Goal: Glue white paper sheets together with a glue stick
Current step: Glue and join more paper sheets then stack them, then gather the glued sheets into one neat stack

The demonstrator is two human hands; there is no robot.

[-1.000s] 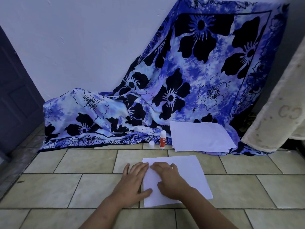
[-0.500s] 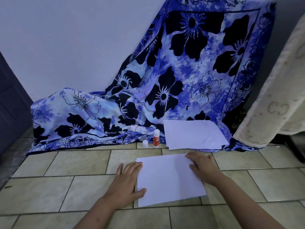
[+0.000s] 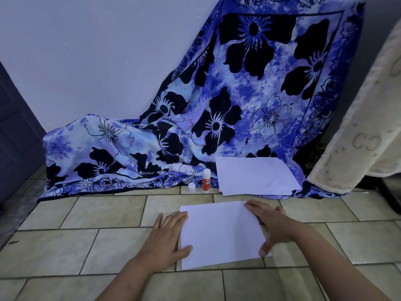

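A white paper sheet (image 3: 221,233) lies flat on the tiled floor in front of me. My left hand (image 3: 167,237) rests flat at its left edge, fingers straight, thumb on the paper. At the right edge my right hand (image 3: 272,224) lies flat too, its fingers along the edge and its thumb near the lower right corner. Farther back a red and white glue stick (image 3: 206,180) stands upright, uncapped, with its white cap (image 3: 191,187) on the floor beside it. A stack of white sheets (image 3: 253,175) lies to the right of the glue stick.
A blue floral cloth (image 3: 217,118) hangs down the wall and spreads onto the floor under the stack. A cream fabric (image 3: 364,127) hangs at the right. A dark door (image 3: 15,127) stands at the left. Beige floor tiles (image 3: 86,246) surround the sheet.
My right hand has slid from the sheet's upper left, beside my left hand, across to the right edge. My left hand has stayed at the left edge.
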